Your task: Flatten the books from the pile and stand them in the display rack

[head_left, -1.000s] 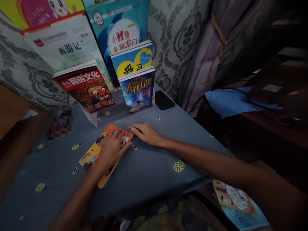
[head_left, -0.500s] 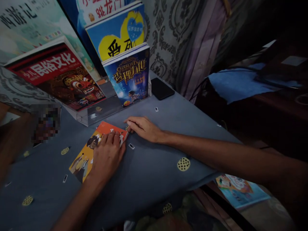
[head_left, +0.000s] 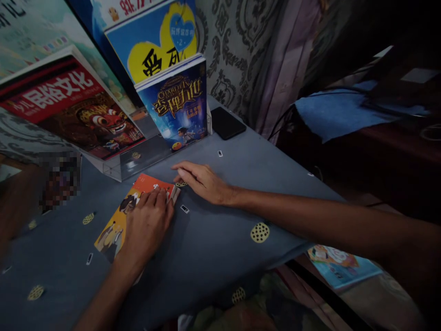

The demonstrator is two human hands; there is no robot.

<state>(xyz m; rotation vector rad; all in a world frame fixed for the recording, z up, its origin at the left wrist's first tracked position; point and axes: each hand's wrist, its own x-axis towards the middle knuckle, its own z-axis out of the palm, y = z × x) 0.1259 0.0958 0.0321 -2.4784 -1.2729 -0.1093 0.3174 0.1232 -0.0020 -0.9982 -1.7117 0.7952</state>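
Note:
A book [head_left: 115, 230] with an orange and yellow illustrated cover lies on the tablecloth before me. My left hand [head_left: 148, 220] covers its right part, fingers bent across the cover and thumb along the page edge. Just right of the book's top corner is my right hand [head_left: 203, 181]. It holds nothing; the index finger stretches left and the other fingers, partly hidden, curl a little beneath it. Behind the hands, a clear acrylic stand [head_left: 117, 170] bears a red-topped book [head_left: 82, 110] and a dark blue book [head_left: 175, 108].
A black phone [head_left: 227, 123] lies right of the stand. A blue and yellow book [head_left: 151, 41] stands behind. Another person's blurred arm [head_left: 17, 197] is at the far left. Below the table's right edge lies a light blue book [head_left: 344, 269].
The view has shifted slightly, so the stand and books sit a little further left. The orange book's right edge shows more of its pages under my left hand. My right hand stays beside it.

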